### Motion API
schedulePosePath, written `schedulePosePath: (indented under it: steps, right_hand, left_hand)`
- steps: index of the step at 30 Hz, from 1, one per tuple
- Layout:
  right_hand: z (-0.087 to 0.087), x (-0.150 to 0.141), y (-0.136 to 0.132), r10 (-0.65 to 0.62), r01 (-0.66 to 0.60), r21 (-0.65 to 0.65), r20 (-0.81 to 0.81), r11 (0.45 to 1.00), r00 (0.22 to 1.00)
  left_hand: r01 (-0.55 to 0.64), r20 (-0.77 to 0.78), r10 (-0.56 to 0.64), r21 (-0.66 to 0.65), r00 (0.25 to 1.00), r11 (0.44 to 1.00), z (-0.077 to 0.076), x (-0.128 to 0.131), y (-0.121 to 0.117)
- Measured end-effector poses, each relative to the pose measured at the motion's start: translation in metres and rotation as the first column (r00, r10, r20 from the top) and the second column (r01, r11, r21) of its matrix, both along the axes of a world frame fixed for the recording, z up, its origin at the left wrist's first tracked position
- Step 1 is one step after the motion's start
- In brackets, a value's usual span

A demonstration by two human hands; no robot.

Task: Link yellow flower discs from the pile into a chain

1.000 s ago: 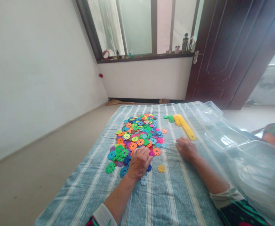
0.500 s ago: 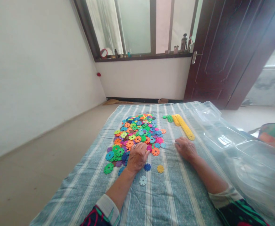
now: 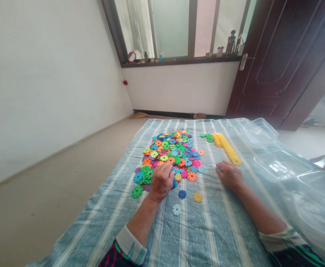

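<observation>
A pile of notched plastic flower discs (image 3: 171,160) in many colours lies on the striped cloth. My left hand (image 3: 161,181) is over the pile's near side, fingers closed, with a blue disc (image 3: 172,170) showing at the fingertips. To the right, my right hand (image 3: 229,175) rests low over the cloth with its fingers drawn together. Something small and greyish shows at its fingertips, too small to name. Just beyond it lies a long row of stacked yellow discs (image 3: 229,150), joined to a shorter yellow piece and green discs (image 3: 209,138).
Loose dark blue (image 3: 182,194), yellow (image 3: 198,197) and pale blue discs (image 3: 176,210) lie nearer to me on the cloth (image 3: 118,222). Clear plastic containers (image 3: 283,165) line the right side. A wall, window and dark door (image 3: 276,55) stand beyond.
My left hand has lifted slightly, its fingers now curled with a blue disc showing. A yellow disc beside it is uncovered. The whole view has shifted, moving the scene rightward.
</observation>
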State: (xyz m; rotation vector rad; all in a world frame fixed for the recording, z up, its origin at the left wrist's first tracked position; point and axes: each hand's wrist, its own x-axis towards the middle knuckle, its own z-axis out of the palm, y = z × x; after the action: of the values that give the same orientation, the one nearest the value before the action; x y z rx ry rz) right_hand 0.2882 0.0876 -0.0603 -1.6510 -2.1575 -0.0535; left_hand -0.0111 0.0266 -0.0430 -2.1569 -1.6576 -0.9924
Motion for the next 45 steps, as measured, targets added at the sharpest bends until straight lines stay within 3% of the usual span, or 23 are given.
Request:
schedulePosePath:
  steps: [5,9,12,22,33,42,45]
  right_hand:
    - [0.0,0.001,-0.001,0.004,-0.004,0.004,-0.005,1.0,1.0]
    - [-0.001,0.001,0.001,0.008,-0.008,-0.003,0.0,1.0,1.0]
    - [-0.001,0.001,0.002,0.011,-0.011,0.0,-0.012,1.0,1.0]
    - [-0.003,0.003,0.001,0.016,-0.016,0.015,-0.037,1.0,0.999]
    - [-0.013,0.009,0.003,0.037,-0.032,0.068,-0.066,0.997,0.997]
    - [-0.015,0.011,0.004,0.037,-0.031,0.083,-0.067,0.996,0.997]
    - [-0.015,0.012,0.004,0.038,-0.032,0.084,-0.071,0.996,0.997]
  left_hand:
    - [-0.278,0.005,0.279,-0.06,0.96,0.959,0.011,-0.033,0.004]
    - [-0.53,-0.061,0.529,-0.194,0.847,0.826,0.016,-0.047,0.003]
    - [-0.595,-0.064,0.606,-0.291,0.793,0.749,0.02,-0.05,0.001]
    - [-0.593,0.038,0.692,-0.482,0.721,0.645,0.039,-0.087,-0.007]
    - [-0.575,-0.183,0.626,-0.64,0.758,0.51,0.052,-0.109,-0.028]
    - [-0.308,0.002,0.633,-0.872,0.774,0.379,0.056,-0.105,-0.042]
    - [-0.225,0.048,0.596,-0.899,0.802,0.375,0.058,-0.103,-0.046]
